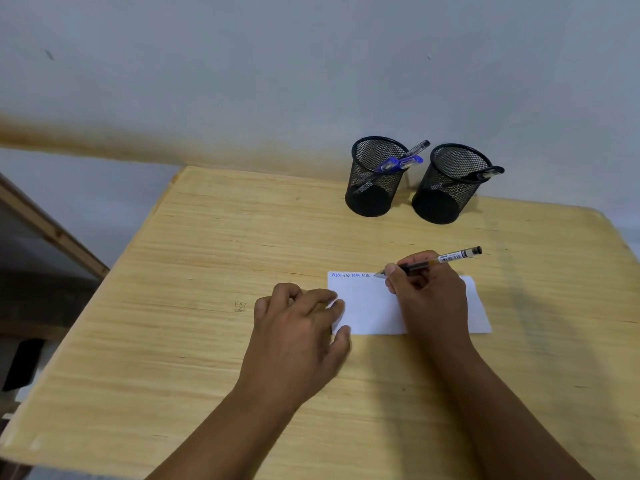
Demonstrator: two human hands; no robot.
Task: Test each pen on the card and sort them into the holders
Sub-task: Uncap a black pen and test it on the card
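Pen [437,260] pinched in the right hand [429,292], tip on the white card [367,306]; left hand [298,327], fingers spread, presses the card's left edge.

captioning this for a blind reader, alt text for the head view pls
A right hand writes with a black pen on a white card that the left hand steadies on a wooden table. Behind stand two mesh holders: the left holder has blue pens, the right holder a black one.

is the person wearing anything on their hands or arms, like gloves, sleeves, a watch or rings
No. The left hand and right hand are bare, with no gloves, rings or watch to be seen, and both forearms are uncovered down to the frame's bottom edge, no sleeves showing.
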